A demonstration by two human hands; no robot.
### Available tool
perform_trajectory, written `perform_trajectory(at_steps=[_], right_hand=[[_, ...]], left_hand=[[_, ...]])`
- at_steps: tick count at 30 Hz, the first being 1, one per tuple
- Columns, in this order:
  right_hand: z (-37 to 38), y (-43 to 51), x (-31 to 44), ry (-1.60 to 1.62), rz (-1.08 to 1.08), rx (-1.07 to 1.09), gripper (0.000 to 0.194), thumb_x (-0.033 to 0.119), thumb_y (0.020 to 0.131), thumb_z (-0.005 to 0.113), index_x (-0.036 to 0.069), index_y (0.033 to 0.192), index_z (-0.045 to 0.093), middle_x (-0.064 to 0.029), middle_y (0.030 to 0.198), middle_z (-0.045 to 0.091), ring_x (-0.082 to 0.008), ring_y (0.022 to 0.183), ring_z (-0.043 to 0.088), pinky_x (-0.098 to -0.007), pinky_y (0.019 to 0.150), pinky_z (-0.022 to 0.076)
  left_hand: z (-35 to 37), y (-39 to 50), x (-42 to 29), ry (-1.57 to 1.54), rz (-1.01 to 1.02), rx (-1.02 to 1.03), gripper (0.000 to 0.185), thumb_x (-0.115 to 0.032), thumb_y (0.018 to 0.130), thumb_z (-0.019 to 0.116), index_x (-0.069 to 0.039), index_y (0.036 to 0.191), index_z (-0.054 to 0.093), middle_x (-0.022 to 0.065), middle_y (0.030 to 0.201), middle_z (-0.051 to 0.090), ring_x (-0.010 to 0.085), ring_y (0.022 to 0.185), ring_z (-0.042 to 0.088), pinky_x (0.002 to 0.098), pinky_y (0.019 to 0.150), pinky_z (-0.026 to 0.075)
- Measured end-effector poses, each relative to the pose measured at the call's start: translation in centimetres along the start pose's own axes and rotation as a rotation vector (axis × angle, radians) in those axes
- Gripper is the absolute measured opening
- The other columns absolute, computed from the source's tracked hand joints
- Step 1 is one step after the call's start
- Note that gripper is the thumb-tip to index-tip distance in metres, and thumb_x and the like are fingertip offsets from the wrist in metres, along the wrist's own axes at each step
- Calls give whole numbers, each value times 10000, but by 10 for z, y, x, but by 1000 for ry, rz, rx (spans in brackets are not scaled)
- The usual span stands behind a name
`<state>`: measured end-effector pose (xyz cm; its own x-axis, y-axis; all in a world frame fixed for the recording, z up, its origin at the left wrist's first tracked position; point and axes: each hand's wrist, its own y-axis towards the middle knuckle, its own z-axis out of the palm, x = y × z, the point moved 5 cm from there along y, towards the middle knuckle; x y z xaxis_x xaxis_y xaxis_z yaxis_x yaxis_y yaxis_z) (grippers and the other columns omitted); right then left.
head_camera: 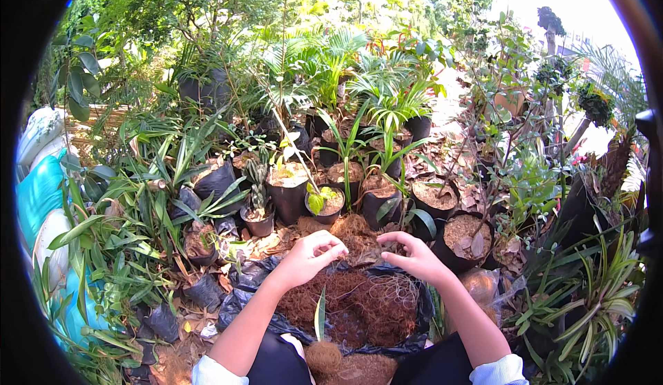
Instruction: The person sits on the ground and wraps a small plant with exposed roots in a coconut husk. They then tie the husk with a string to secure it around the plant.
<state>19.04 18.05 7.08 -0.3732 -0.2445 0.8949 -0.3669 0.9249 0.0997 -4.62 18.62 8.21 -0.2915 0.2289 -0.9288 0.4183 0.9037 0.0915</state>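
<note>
My left hand (317,254) and my right hand (414,260) are raised, facing each other with a gap between them. Below lies a heap of reddish-brown coconut fibre (347,302) on a black plastic sheet (233,307). My left thumb and forefinger come close together; whether they pinch a thin strand is too small to tell. The fingers of my right hand are apart, with nothing visible in them. Between my knees rests a round fibre ball (323,357). A single pale-edged green leaf (320,315) stands upright just behind it. Pale loose strands (396,289) lie on the heap's right side.
Black nursery pots (287,206) stand in rows beyond the sheet, one holding a small cactus (256,188). A loose fibre tuft (355,229) lies before them. A clear plastic bag (484,286) sits at right. Strap-leaved plants crowd both sides; a turquoise-and-white object (41,198) stands at left.
</note>
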Motion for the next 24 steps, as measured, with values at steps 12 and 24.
perform_trajectory(at_steps=[12, 24], right_hand=[[-4, 7, 10, 430, 40, -28, 172, 199, 955, 639, 27, 967, 646, 76, 791, 600, 16, 670, 470, -171, 560, 356], [-162, -55, -92, 225, 233, -844, 105, 204, 918, 651, 102, 896, 669, 65, 750, 568, -32, 693, 518, -219, 653, 412]], left_hand=[[-5, -3, -4, 28, -87, 47, 178, -191, 904, 686, -20, 949, 673, -91, 668, 412, 27, 632, 364, 215, 584, 342], [-127, -42, 54, -151, -162, -599, 155, -257, 972, 582, -124, 1017, 648, -37, 886, 644, 70, 826, 610, 223, 737, 432]])
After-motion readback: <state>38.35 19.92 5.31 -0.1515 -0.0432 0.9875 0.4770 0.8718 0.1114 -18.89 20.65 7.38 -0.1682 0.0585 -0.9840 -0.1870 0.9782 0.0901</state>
